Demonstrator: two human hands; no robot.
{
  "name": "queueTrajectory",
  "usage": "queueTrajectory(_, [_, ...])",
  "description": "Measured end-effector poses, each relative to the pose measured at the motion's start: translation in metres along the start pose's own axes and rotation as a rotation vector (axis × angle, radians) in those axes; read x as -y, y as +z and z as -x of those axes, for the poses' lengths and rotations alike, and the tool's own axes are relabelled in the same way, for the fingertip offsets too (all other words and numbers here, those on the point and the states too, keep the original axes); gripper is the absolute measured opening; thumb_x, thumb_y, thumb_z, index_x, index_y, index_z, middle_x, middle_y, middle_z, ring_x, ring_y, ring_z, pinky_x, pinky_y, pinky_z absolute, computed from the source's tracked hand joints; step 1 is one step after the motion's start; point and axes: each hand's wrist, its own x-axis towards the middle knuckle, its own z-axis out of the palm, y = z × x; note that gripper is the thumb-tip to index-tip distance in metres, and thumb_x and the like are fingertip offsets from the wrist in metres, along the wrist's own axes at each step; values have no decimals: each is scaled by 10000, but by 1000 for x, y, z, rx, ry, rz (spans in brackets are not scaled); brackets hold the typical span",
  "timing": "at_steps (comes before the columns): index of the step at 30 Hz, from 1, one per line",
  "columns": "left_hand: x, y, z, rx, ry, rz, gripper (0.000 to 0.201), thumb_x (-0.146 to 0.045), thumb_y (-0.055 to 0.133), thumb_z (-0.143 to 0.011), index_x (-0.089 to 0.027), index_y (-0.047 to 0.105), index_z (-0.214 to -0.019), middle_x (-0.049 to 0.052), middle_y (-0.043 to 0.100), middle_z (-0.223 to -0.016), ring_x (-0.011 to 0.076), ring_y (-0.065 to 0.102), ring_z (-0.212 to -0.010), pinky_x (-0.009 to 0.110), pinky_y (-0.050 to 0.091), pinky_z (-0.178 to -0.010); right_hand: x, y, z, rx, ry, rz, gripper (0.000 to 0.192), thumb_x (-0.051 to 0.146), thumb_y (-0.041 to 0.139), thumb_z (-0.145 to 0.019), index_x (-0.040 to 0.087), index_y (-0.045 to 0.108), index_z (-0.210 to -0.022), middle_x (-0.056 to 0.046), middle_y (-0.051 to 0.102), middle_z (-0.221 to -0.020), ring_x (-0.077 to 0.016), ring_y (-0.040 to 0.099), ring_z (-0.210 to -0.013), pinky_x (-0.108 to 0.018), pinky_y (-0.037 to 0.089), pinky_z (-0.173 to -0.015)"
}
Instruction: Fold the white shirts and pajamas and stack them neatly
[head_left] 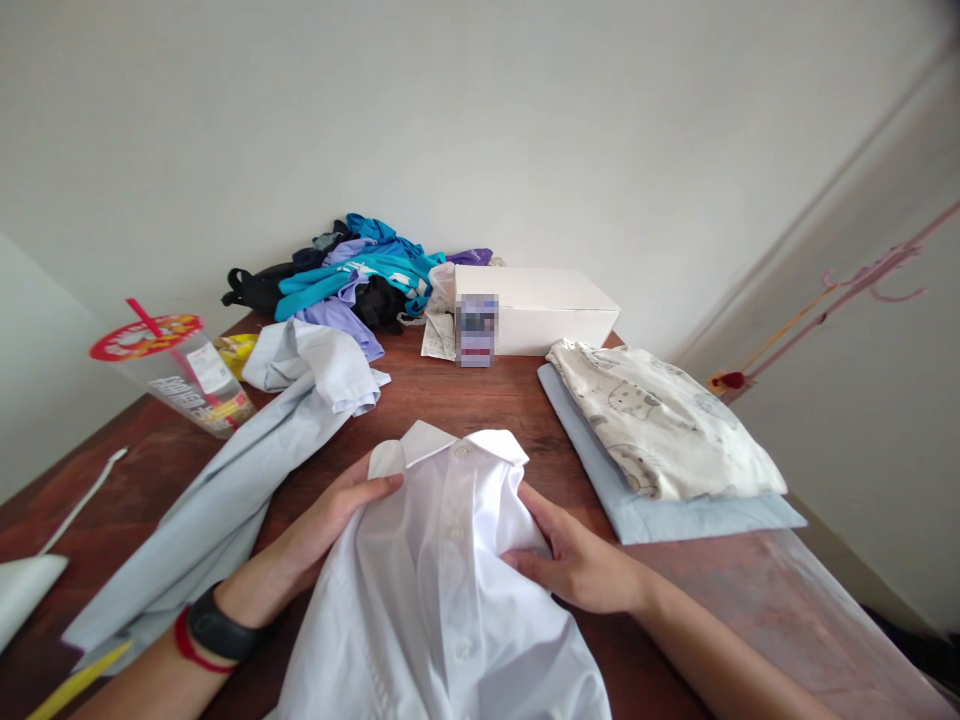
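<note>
A white button-up shirt (457, 580) lies front side up at the near edge of the table, its collar pointing away from me and its buttons done up along the middle. My left hand (352, 510) grips the shirt's left shoulder, thumb on top and fingers hidden beneath the cloth. On the other side my right hand (574, 555) pinches the fabric below the collar, between thumb and fingers. A black band and a red cord circle my left wrist. To the left lies a loose light grey-blue garment (217, 510), its upper end bunched up.
Folded clothes, a patterned white one (660, 420) over a light blue one (600, 470), lie at the right. Behind stand a white box (540, 305) and a heap of clothes (360, 270). A plastic cup with straw (180, 375) stands left. A pink rack (885, 265) leans beyond the right edge.
</note>
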Motion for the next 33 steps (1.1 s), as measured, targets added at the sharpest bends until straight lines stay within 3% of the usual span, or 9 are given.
queueTrajectory(8, [6, -2, -3, -16, 31, -65, 628, -357, 880, -735, -269, 605, -1293, 27, 769, -1077, 268, 749, -921, 287, 558, -750, -2, 0, -2, -26, -45, 44, 716, 397, 751, -909, 214, 452, -1533, -111, 629, -1397, -300, 603, -1261, -442, 485, -1089])
queueTrajectory(11, [8, 0, -1, -45, 75, -119, 643, -331, 884, -718, -242, 600, -1288, 37, 756, -1102, 268, 735, -962, 290, 549, -770, -3, 0, -3, -49, -43, 34, 629, 431, 724, -925, 204, 510, -1470, -93, 677, -1292, -280, 641, -1162, -401, 539, -993])
queueTrajectory(14, [6, 3, 5, -81, 139, -218, 635, -349, 881, -697, -225, 622, -1264, 59, 742, -1152, 304, 696, -1104, 349, 543, -897, -1, -2, -3, -87, -20, -33, 562, 493, 722, -917, 183, 585, -1366, -71, 721, -1148, -254, 678, -1034, -352, 574, -865])
queueTrajectory(18, [-11, 9, 28, -128, 260, -433, 575, -365, 893, -680, -246, 678, -1199, 80, 730, -1225, 344, 616, -1267, 411, 462, -1084, 13, -14, 1, -160, -13, -118, 555, 543, 747, -882, 168, 654, -1281, -82, 741, -1100, -249, 700, -970, -339, 577, -805])
queueTrajectory(22, [-36, 13, 69, -84, 315, -553, 528, -322, 898, -669, -278, 733, -1169, 70, 746, -1207, 364, 656, -1198, 399, 503, -1033, 34, -30, 17, -210, -7, -105, 573, 548, 767, -864, 169, 677, -1284, -97, 760, -1108, -249, 720, -937, -346, 573, -798])
queueTrajectory(25, [-52, 9, 101, -35, 384, -704, 555, -273, 923, -616, -279, 767, -1148, 59, 760, -1182, 368, 670, -1169, 349, 520, -997, 53, -41, 40, -219, -28, 26, 544, 542, 744, -883, 177, 689, -1283, -104, 762, -1154, -264, 726, -964, -345, 574, -791])
queueTrajectory(28, [-67, 4, 130, -87, 427, -920, 565, -327, 919, -625, -269, 772, -1167, 51, 763, -1179, 355, 688, -1133, 301, 527, -950, 78, -49, 73, -219, -61, 260, 489, 532, 717, -900, 195, 715, -1255, -97, 756, -1204, -291, 713, -1040, -358, 573, -832])
queueTrajectory(33, [-86, 14, 175, -92, 372, -1313, 551, -507, 831, -702, -260, 768, -1190, 43, 751, -1207, 334, 687, -1121, 282, 529, -892, 134, -51, 140, -297, -3, 771, 372, 540, 684, -909, 218, 783, -1066, -56, 789, -1013, -253, 709, -893, -300, 547, -724])
